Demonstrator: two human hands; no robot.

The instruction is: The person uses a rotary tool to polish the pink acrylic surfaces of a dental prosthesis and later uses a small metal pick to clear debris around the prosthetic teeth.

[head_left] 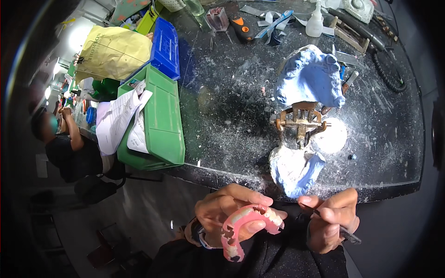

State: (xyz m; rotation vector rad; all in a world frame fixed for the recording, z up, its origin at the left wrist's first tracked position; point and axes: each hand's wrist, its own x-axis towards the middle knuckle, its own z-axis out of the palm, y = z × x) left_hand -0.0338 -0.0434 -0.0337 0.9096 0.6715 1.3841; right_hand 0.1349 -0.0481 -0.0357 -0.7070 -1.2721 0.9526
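Observation:
Near the table's front edge, my left hand (212, 214) holds a pink horseshoe-shaped denture (235, 225) between thumb and fingers. Pale teeth sit along its curve, with dark gaps among them. To its right, my right hand (334, 217) is closed around a slim dark hand tool (351, 235). A flat grey end of it sticks out below the fingers, and the working tip is hard to make out. Beyond my hands stands a brass dental articulator (301, 124), opened wide. It carries a blue and white upper cast (309, 76) and a smaller lower cast (296, 172).
At left are a green bin (160, 123) holding papers (121, 118), a blue bin (166, 48) and a yellow envelope (113, 53). A white dropper bottle (315, 23), an orange-black tool (242, 28) and a coiled cord (388, 76) lie at the back. Another person (69, 143) sits far left.

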